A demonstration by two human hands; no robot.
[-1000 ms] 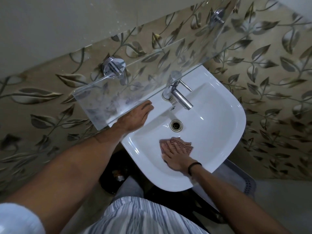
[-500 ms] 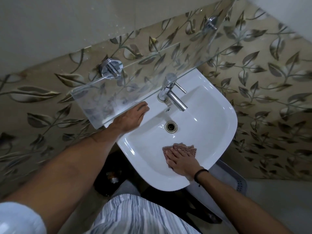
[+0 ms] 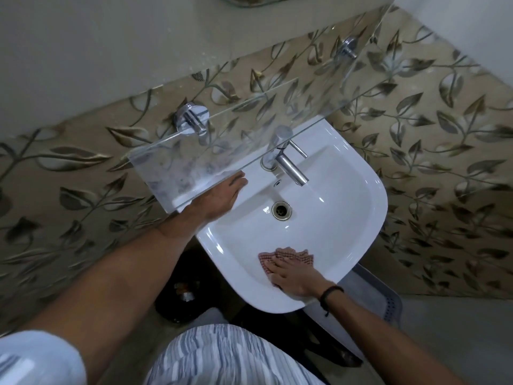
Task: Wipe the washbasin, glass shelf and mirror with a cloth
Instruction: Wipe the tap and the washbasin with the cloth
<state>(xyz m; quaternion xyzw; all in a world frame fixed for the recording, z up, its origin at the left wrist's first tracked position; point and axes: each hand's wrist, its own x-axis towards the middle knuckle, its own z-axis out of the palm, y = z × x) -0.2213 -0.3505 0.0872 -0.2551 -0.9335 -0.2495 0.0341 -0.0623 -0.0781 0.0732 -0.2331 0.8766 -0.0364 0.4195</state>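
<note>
Our right hand (image 3: 294, 276) lies flat, fingers straight, pressing the pink checked cloth (image 3: 288, 255) onto the near inner wall of the white ceramic washbasin (image 3: 369, 207). Our left hand (image 3: 219, 195) rests flat on the basin's left rim, fingers straight, holding nothing, fingertips by the edge of the clear glass shelf (image 3: 194, 162). The 2 hands are well apart, with the round metal drain (image 3: 281, 210) between them and the chrome tap (image 3: 288, 165) behind.

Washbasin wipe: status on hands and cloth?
Right hand flat, pressing cloth on near inner wall of washbasin. Left hand flat on back-left rim, by glass shelf edge. Tap clear of cloth.
</note>
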